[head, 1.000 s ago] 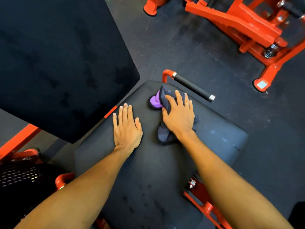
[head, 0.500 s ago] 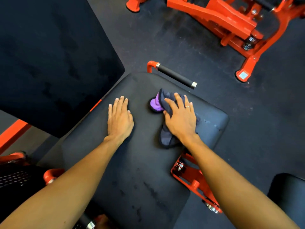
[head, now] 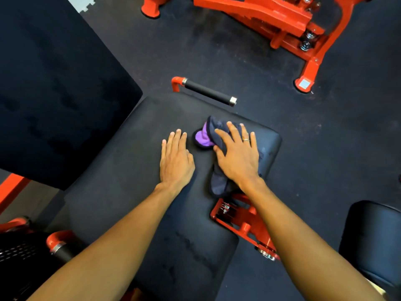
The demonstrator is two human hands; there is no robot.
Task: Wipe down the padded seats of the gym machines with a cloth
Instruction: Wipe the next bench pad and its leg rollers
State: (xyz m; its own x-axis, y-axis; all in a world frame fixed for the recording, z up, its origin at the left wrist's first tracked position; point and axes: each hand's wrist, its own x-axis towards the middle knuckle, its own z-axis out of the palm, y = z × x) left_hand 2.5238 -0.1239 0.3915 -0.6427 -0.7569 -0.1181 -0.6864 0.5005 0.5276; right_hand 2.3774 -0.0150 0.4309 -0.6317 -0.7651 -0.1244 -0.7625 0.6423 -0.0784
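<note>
A black padded seat [head: 121, 170] fills the middle of the view. On its right part lies a bunched dark grey and purple cloth [head: 206, 135]. My right hand [head: 237, 155] presses flat on the cloth with straight, spread fingers and a ring on one finger. My left hand [head: 175, 159] rests flat on the bare seat just left of the cloth, fingers straight and together. Part of the cloth is hidden under my right palm, and its lower end sticks out near my wrist.
A large black back pad [head: 54, 88] rises at the left. A black-gripped handle [head: 208, 93] on an orange bracket juts out beyond the seat. Orange machine frames stand at the top right [head: 282, 20] and under the seat [head: 243, 222]. Another black pad [head: 373, 235] sits at the lower right.
My right hand has slid the cloth across the seat towards its right edge. My left hand has stayed flat beside it. The camera view has shifted.
</note>
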